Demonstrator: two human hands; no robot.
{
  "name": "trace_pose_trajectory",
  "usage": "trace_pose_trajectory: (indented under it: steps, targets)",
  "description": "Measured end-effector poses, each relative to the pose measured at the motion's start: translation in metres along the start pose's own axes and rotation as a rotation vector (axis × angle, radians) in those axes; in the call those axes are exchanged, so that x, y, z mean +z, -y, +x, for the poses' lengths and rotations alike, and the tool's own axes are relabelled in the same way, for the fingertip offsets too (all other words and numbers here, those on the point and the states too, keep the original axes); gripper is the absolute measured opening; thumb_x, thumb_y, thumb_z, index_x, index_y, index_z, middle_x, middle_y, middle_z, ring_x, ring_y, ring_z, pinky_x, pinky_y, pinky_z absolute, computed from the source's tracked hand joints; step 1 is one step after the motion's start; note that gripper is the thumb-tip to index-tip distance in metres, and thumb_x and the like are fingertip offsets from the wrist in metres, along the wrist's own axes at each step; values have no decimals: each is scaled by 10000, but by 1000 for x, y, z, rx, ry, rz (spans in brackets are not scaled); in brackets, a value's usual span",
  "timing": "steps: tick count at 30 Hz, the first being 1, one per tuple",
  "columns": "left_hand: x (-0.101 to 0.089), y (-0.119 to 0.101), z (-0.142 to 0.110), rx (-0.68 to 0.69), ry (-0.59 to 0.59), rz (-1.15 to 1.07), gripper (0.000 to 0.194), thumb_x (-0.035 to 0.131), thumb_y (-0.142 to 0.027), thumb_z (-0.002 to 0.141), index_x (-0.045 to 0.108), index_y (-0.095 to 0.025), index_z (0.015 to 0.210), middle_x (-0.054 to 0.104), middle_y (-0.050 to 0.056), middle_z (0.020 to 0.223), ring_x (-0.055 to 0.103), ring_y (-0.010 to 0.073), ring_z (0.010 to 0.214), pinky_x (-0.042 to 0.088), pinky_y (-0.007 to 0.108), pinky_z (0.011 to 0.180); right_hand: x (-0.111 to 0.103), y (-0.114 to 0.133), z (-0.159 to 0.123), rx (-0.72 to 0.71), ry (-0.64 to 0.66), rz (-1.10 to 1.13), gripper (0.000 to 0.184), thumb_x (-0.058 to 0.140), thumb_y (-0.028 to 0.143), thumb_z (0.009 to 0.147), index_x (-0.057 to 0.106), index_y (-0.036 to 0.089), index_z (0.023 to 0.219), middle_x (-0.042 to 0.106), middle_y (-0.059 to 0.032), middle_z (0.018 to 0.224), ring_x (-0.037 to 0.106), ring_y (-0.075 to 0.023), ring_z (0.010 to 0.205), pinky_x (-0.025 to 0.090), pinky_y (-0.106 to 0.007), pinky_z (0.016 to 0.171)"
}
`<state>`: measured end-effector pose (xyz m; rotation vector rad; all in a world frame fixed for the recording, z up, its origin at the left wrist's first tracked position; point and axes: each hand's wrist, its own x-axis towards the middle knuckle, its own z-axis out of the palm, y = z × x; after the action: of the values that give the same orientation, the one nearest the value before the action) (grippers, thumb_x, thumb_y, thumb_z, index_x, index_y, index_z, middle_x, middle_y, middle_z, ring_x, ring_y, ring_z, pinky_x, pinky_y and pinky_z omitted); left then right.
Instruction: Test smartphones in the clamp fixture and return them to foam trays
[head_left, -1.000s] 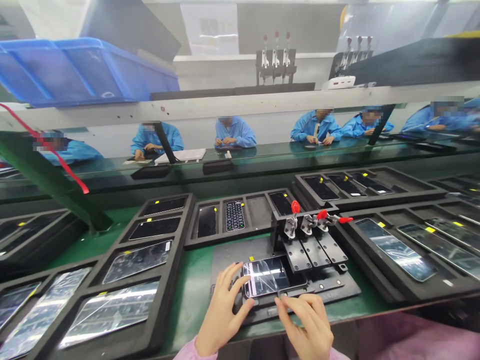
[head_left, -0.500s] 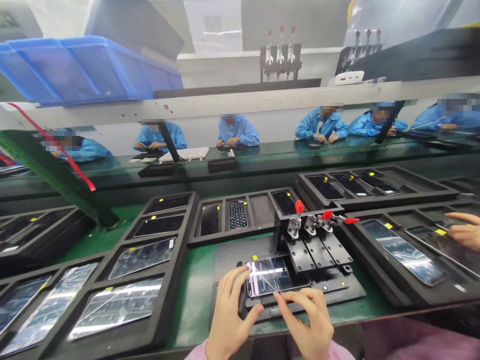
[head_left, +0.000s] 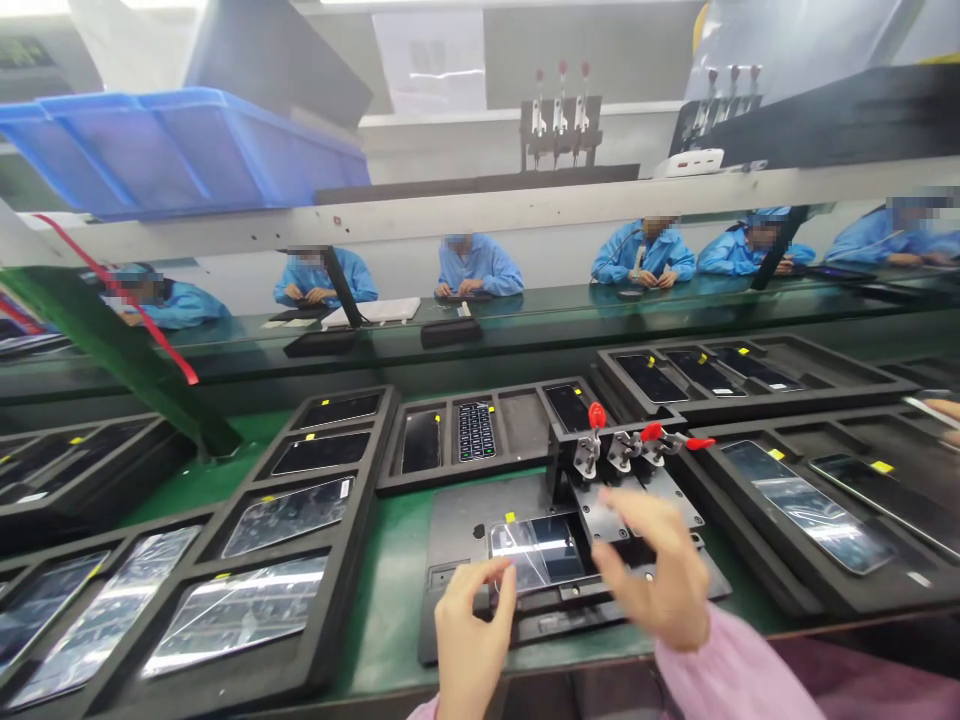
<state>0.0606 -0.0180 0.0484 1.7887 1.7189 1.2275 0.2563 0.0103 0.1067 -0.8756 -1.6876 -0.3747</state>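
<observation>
A smartphone (head_left: 537, 553) lies face up in a recess of a black metal fixture plate (head_left: 480, 520), with a clear film carrying a yellow tab over its screen. My left hand (head_left: 472, 625) sits at the phone's lower left edge, its fingertips against the edge and nothing gripped. My right hand (head_left: 654, 568) hovers to the right of the phone above the plate, fingers spread and slightly blurred, holding nothing. Behind it stand several toggle clamps (head_left: 619, 450) with red handles.
Black foam trays (head_left: 240, 620) holding several phones surround the fixture on the green bench. Another person's hand (head_left: 941, 415) shows at the right edge. Beyond a glass divider, people in blue coats sit at a facing line, below a blue plastic bin (head_left: 180, 150).
My right hand has lifted off the phone's lower edge and moved up and to the right. The left hand has dropped slightly along the phone's left side. The other person's hand has moved off toward the edge.
</observation>
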Motion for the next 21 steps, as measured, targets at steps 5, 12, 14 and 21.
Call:
trace_pose_trajectory:
  steps: [5, 12, 14, 21]
  targets:
    - [-6, 6, 8, 96, 40, 161, 191, 516, -352, 830, 627, -230, 735, 673, 22, 785, 604, 210, 798, 469, 348, 731, 12, -43, 91, -90, 284, -315, 206, 436, 245, 881, 590, 139, 969, 604, -76, 981, 560, -160, 957, 476, -316, 838]
    - [2, 14, 4, 233, 5, 216, 178, 479, -269, 845, 569, -236, 695, 647, 2, 722, 576, 205, 778, 253, 541, 992, -8, -12, 19, 32, 164, -263, 96, 555, 203, 815, 602, 150, 879, 648, -50, 863, 604, -127, 856, 479, -274, 824]
    - [4, 16, 3, 262, -5, 214, 172, 472, -256, 845, 570, -236, 705, 646, 1, 722, 571, 203, 790, 159, 580, 1024, -7, -3, -20, 31, 214, -336, 277, 508, 190, 841, 545, 128, 1108, 625, -96, 1081, 569, -181, 1044, 390, -394, 984]
    - [4, 24, 2, 267, 13, 213, 184, 446, -241, 848, 578, -242, 720, 664, 9, 776, 570, 230, 871, 112, 619, 1022, 27, -1, -51, 87, 427, -557, 528, 384, 292, 897, 300, 45, 1356, 530, -157, 1234, 538, -245, 1046, 254, -510, 987]
